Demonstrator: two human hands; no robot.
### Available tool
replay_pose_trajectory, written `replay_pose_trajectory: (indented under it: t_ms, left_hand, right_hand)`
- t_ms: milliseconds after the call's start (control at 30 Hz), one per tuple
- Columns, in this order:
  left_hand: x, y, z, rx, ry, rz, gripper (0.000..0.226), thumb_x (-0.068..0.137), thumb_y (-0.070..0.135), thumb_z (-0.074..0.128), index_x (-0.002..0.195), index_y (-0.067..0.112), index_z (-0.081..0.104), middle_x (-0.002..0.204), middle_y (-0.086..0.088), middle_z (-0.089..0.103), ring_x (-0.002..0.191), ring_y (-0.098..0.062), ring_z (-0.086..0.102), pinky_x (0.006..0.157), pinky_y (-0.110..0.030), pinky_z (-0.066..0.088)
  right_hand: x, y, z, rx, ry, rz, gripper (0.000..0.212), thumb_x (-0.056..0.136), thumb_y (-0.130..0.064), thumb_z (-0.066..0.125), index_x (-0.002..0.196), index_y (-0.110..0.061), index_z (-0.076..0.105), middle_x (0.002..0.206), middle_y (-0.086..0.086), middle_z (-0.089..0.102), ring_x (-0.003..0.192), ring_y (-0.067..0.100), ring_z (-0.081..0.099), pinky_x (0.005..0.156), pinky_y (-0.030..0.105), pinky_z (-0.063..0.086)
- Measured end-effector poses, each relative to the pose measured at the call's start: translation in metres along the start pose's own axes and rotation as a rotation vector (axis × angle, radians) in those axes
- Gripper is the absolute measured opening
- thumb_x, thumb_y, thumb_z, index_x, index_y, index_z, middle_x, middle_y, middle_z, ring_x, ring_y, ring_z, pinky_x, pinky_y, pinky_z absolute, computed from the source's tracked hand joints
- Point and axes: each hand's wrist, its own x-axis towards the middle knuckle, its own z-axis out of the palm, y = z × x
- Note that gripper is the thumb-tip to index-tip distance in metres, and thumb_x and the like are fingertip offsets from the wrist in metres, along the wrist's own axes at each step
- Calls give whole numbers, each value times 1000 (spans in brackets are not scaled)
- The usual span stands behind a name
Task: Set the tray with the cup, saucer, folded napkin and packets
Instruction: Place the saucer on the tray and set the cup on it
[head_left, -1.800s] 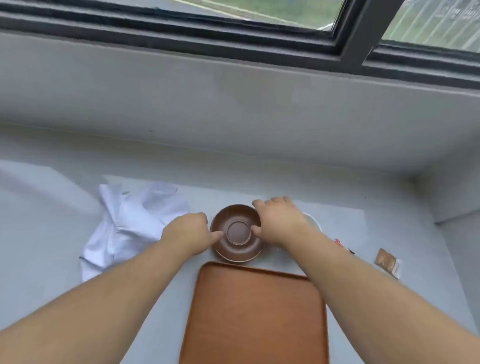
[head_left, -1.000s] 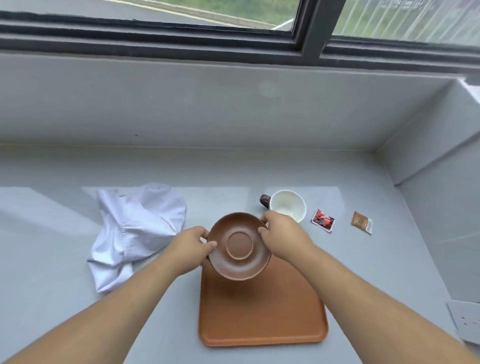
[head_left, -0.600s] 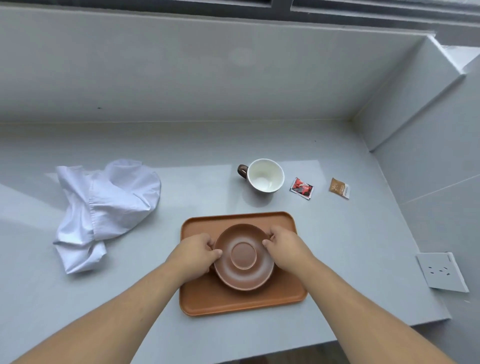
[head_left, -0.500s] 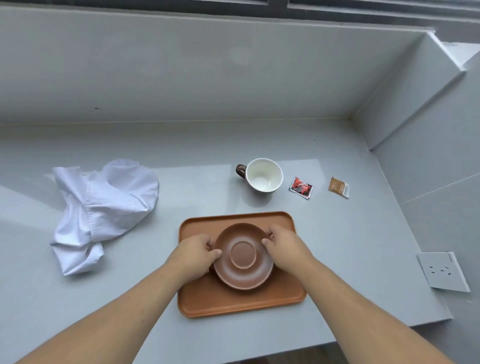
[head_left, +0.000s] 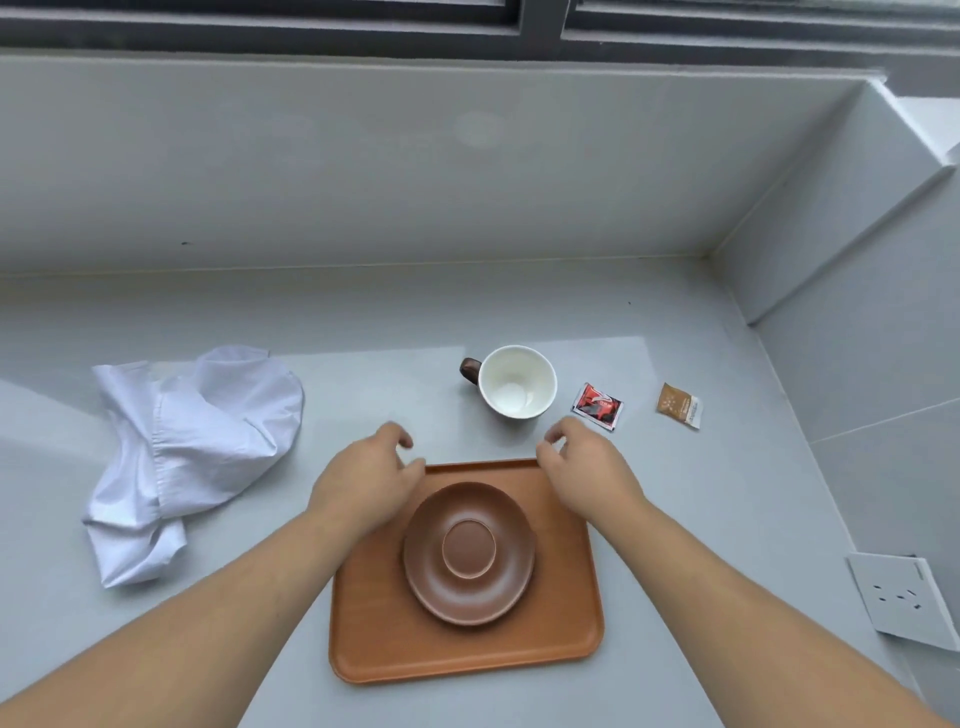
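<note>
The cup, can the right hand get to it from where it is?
Probably yes. The right hand is open and holds nothing, and the cup stands just beyond its fingertips on the counter, with nothing between them.

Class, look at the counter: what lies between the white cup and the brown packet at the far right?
In the head view, the red packet lies flat on the counter between the cup and the brown packet, touching neither.

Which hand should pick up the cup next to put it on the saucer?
Probably the right hand. It is empty and open, just below the cup, nearer than the left hand. The handle points left, though, so the right would take the cup by its body. The saucer already sits on the tray.
</note>
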Motion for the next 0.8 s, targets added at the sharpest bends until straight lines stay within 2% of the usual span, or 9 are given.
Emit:
replay_pose_trajectory:
  t_ms: [100,167,233,300,400,500,600,667,800]
  left_hand:
    - [37,32,-9,1,34,54,51,91,43,61,138,32,46,115,8,69,97,-20,65,78,-36,49]
    - [59,52,-11,48,23,85,60,92,40,61,147,37,36,129,4,65,108,-23,65,81,-37,50]
    - [77,69,-12,126,-24,113,62,93,37,58,149,40,32,131,2,64,111,-26,63,83,-40,53]
    - [88,80,-8,198,-80,131,53,95,35,55,145,38,38,122,-1,66,105,-27,63,82,-44,57]
    - [90,84,-2,212,-99,137,29,98,32,52,127,29,50,107,0,69,91,-27,62,70,-40,53]
    - [74,72,-3,206,-68,145,19,100,37,52,115,26,57,100,5,69,87,-23,58,66,-35,45]
    - [47,53,-15,163,-74,156,14,98,45,54,104,34,61,85,17,61,81,-15,57,60,-32,41]
    - [24,40,-23,126,-105,167,13,96,47,57,101,36,62,87,17,62,80,-9,58,62,-31,42]
    - [-22,17,-24,75,-128,194,12,95,48,60,97,37,63,85,20,62,83,-9,58,63,-26,40]
  right_hand:
    - [30,-9,-14,159,20,37,37,94,-49,48,125,-27,50,79,-1,71,77,16,68,67,36,53]
    - [47,-15,-16,260,-27,70,47,94,-52,48,134,-27,45,90,3,74,86,24,70,80,44,59]
    - [60,-19,-14,261,-73,67,46,94,-47,48,133,-24,44,100,7,72,94,30,70,83,51,60]
    - [70,-21,-11,231,-105,49,37,95,-36,47,128,-18,47,104,12,70,95,35,69,81,54,60]
    - [76,-22,-10,206,-137,38,29,92,-22,43,120,-14,49,102,16,68,92,39,68,80,54,60]
    - [68,-23,-13,138,-146,-14,26,90,-22,44,114,-16,52,99,13,67,88,38,69,78,52,60]
    - [44,-29,-16,87,-159,-65,28,88,-24,46,114,-20,55,97,8,69,87,34,69,76,48,61]
    - [23,-34,-17,53,-181,-91,29,88,-24,46,116,-21,55,97,5,68,85,31,69,75,47,61]
    - [-26,-40,-13,-15,-191,-127,27,89,-25,45,115,-21,54,94,6,69,84,29,68,73,43,60]
